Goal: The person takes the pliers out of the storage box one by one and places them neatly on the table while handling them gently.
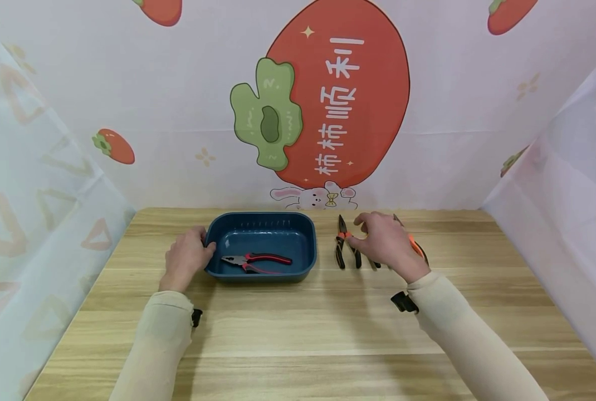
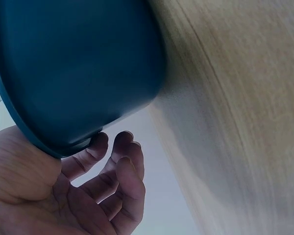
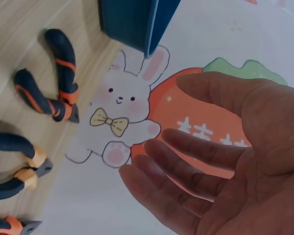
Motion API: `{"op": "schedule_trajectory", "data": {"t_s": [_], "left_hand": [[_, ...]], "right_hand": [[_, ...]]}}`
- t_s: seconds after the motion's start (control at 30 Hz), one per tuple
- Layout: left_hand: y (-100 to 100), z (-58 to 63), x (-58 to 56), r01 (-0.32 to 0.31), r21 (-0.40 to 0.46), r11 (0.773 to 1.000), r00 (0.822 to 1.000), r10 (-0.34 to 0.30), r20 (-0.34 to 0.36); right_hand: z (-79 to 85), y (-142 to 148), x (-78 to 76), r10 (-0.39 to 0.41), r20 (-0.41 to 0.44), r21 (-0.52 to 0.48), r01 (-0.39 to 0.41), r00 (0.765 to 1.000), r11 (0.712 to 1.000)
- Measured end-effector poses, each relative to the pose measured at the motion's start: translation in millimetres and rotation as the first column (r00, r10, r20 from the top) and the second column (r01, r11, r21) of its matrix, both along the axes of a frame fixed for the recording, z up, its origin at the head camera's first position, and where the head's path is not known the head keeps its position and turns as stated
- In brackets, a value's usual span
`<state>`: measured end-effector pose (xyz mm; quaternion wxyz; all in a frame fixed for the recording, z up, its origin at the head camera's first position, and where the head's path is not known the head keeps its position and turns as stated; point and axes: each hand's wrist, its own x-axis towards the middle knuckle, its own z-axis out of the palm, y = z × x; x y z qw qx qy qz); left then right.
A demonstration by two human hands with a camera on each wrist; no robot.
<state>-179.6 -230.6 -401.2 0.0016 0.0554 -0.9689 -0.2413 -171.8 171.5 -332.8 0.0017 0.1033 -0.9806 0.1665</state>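
My left hand [image 1: 187, 256] grips the left rim of a dark blue plastic basin [image 1: 258, 238], thumb over the edge and the other fingers curled outside. In the basin lies a pair of pliers [image 1: 270, 257] with red and black handles. My right hand [image 1: 382, 239] hovers over the tools right of the basin, fingers loosely bent around nothing. Below its fingertips are long-nose pliers [image 1: 340, 250] with black and orange handles, spread apart. The right wrist view shows a second pair of pliers [image 3: 14, 142] and part of a third [image 3: 5, 224] beside them.
Partly behind the right hand, an orange-handled tool [image 1: 415, 245] lies on the wooden table [image 1: 298, 340]. A white printed cloth [image 1: 187, 100] hangs behind the table's back edge, with more cloth at both sides.
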Motion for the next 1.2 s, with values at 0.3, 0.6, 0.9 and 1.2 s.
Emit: {"op": "schedule_trajectory", "data": {"t_s": [0.3, 0.6, 0.9, 1.2], "left_hand": [[-0.5, -1.1, -0.5, -0.001, -0.001, 1.000, 1.000, 0.001, -0.001], [-1.0, -1.5, -0.7, 0.000, 0.003, 1.000, 1.000, 0.000, 0.001], [-0.8, -0.7, -0.9, 0.006, 0.002, 1.000, 1.000, -0.006, 0.001], [-1.0, -1.0, -0.6, 0.009, 0.003, 1.000, 1.000, -0.009, 0.002]], "right_hand": [[1.8, -18.0, -1.2, 0.032, 0.000, -0.028, -0.032, 0.999, 0.999], [6.1, -39.6, -1.4, 0.089, -0.004, -0.038, -0.090, 0.996, 0.995], [9.7, -57.8, -6.6, 0.106, 0.019, -0.029, -0.105, 0.994, 0.994], [12.7, -74.6, -14.7, 0.156, 0.035, -0.014, -0.155, 0.987, 0.988]]}}
